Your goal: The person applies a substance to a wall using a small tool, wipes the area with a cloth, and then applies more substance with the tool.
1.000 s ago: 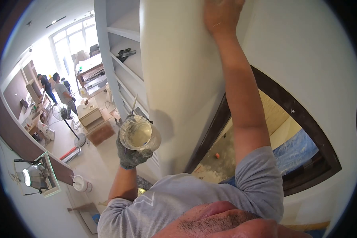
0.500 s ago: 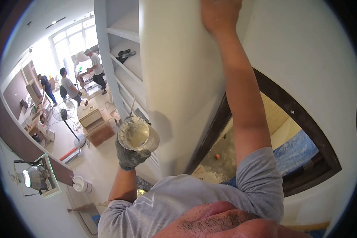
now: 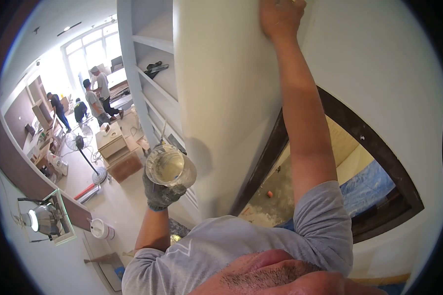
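My left hand (image 3: 161,192), in a grey knit glove, grips a clear plastic cup (image 3: 170,165) of pale, creamy liquid, held low beside a white wall column (image 3: 221,98). A thin stick or handle pokes up from the cup's far rim. My right hand (image 3: 280,17) is bare and raised overhead, pressed against the top of the column at the frame's upper edge. Its fingers are cut off by the frame, so whether it holds anything is hidden.
White built-in shelves (image 3: 150,73) stand left of the column, with a dark tool on one shelf. A dark-framed opening (image 3: 330,162) lies right, blue sheeting beyond. Far below are several people (image 3: 96,96), boxes (image 3: 115,147), a standing fan (image 3: 86,152) and a work lamp (image 3: 42,219).
My right hand has shifted slightly right along the top of the column. The people on the floor below have walked to new spots. The cup stays almost still.
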A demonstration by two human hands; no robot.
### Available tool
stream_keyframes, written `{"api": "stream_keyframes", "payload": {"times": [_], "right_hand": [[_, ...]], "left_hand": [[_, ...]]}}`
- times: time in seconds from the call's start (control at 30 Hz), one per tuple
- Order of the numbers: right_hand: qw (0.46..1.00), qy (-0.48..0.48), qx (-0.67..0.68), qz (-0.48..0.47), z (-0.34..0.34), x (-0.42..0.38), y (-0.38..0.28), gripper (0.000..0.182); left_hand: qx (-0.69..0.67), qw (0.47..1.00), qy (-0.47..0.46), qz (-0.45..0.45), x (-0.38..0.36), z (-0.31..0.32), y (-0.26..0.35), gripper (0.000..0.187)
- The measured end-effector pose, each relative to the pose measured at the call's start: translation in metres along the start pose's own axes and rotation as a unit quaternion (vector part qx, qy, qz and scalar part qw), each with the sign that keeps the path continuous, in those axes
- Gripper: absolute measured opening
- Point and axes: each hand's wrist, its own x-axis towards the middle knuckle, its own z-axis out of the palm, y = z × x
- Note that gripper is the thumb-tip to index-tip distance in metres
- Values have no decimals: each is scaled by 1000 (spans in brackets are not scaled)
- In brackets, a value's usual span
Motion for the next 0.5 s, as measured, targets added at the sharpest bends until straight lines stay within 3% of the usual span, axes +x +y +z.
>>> {"api": "stream_keyframes", "payload": {"times": [0.1,0.2,0.3,0.4,0.5], "right_hand": [[992,-12,-43,-121,-6,-9,-9,94],[995,70,46,-53,5,-12,-8,91],[996,28,68,53,-1,-12,-10,89],[997,34,44,44,-1,-14,-15,89],[998,13,23,-58,0,-10,-5,89]], "left_hand": [[-1,1000,4,5,1,7,0,102],[-19,1000,-2,8,2,8,2,103],[-55,998,3,9,1,9,0,104],[-80,997,8,-17,-1,7,1,105],[-59,998,8,-30,-1,8,5,106]]}}
